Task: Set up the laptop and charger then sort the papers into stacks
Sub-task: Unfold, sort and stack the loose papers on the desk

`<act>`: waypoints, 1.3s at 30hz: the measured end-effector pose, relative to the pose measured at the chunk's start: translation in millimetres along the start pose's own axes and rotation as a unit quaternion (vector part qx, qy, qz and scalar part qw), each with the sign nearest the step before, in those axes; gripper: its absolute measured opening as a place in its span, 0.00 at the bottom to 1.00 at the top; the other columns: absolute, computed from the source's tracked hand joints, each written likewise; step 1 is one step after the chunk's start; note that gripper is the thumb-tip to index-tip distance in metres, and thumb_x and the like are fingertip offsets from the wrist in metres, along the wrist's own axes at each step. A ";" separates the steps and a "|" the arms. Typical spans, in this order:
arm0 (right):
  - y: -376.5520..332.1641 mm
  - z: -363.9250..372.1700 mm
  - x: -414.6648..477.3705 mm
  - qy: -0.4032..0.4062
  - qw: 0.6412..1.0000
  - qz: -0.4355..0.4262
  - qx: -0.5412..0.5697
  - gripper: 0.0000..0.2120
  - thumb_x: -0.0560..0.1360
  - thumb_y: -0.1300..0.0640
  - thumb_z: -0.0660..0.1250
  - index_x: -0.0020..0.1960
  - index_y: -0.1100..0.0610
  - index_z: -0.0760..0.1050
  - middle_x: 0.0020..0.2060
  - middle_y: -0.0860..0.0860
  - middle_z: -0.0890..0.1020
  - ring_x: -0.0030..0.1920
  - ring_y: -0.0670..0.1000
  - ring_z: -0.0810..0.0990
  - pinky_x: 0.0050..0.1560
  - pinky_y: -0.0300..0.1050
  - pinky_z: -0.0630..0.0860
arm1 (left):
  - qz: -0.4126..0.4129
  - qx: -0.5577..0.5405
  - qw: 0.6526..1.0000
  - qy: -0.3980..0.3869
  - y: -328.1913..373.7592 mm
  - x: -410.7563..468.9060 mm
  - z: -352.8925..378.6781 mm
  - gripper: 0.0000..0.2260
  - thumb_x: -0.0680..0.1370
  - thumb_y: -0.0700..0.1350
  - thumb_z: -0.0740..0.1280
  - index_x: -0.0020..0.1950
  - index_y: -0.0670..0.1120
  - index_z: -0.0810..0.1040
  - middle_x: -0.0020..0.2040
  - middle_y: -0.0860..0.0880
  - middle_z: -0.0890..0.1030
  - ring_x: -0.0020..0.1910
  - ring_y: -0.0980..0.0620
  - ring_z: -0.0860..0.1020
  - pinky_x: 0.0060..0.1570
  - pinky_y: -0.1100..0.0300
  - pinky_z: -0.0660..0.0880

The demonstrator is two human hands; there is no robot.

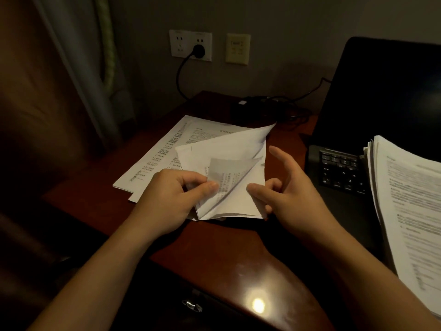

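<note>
Two bare forearms are stretching over the dark red desk (214,254), whose polished front edge is catching a bright spot of light just above a metal drawer handle (192,306). The left hand (171,194) is pinching the corner of one printed sheet between thumb and curled fingers, peeling it up from a small bundle of papers (229,158) that is standing tilted off the desk. The right hand (293,194) is steadying that bundle at its right edge, thumb pressing on the front and lower fingers curling behind, while the forefinger is pointing out straight. Behind the bundle, a few flat sheets (162,149) are lying face up on the desk. To the right, an open laptop (381,91) is sitting with a dark screen, and a thick stack of papers (410,199) is covering the right part of its keyboard (341,170). The charger brick (248,107) is lying at the back of the desk, its black plug (198,50) sitting in the wall socket (191,45). A curtain (78,68) is hanging on the left.
</note>
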State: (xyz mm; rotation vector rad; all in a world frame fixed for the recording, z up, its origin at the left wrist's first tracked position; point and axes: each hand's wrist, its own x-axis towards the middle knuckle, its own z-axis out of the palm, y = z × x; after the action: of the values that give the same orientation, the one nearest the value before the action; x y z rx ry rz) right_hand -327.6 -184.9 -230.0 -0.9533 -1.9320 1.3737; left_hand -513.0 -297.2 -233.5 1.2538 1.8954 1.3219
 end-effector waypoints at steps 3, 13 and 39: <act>3.9 2.4 1.5 0.021 1.000 -0.008 -0.008 0.41 0.76 0.57 0.73 0.79 0.40 0.54 0.28 0.50 0.76 0.30 0.49 0.77 0.33 0.43 0.76 | -0.005 -0.043 0.999 0.016 -0.2 -1.1 0.1 0.06 0.72 0.48 0.74 0.48 0.50 0.85 0.45 0.53 0.85 0.42 0.54 0.84 0.34 0.47 0.83; 4.9 10.4 1.8 0.056 0.998 -0.018 -0.010 0.39 0.75 0.53 0.75 0.79 0.43 0.57 0.26 0.46 0.73 0.25 0.41 0.72 0.26 0.31 0.69 | 0.088 0.069 0.991 -0.073 0.8 -8.2 -5.2 0.17 0.71 0.56 0.75 0.58 0.71 0.79 0.58 0.70 0.73 0.57 0.78 0.68 0.46 0.79 0.71; -7.5 -18.4 8.7 0.127 0.958 0.089 0.241 0.33 0.77 0.44 0.69 0.78 0.40 0.58 0.59 0.55 0.83 0.45 0.57 0.88 0.38 0.51 0.83 | 0.235 0.081 0.968 -0.039 8.1 -25.2 19.4 0.09 0.72 0.56 0.71 0.50 0.58 0.84 0.50 0.59 0.79 0.47 0.60 0.79 0.36 0.68 0.77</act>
State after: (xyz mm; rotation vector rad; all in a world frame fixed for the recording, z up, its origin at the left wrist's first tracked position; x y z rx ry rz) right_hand -319.8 -169.4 -216.9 -1.0140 -1.2617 1.6327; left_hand -483.0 -310.1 -236.2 1.8991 1.7411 1.3322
